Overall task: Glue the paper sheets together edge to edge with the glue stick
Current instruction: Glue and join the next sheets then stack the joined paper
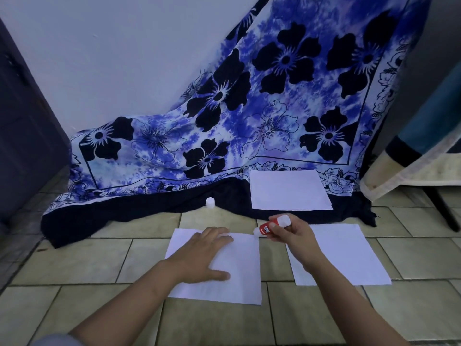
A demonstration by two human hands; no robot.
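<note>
Tiled floor [74, 308] fills the head view, with a blue flowered cloth [274, 96] draped at twelve o'clock. At six o'clock the left hand [202, 255] lies flat, fingers straight, pressing the left sheet [239, 278]. At five o'clock the right hand [291, 236] grips the glue stick [268, 229], its tip at that sheet's far right corner. A second sheet [349, 255] lies apart at the first's three o'clock. A white cap [210, 202] and a paper stack [287, 189] rest on the cloth.
</note>
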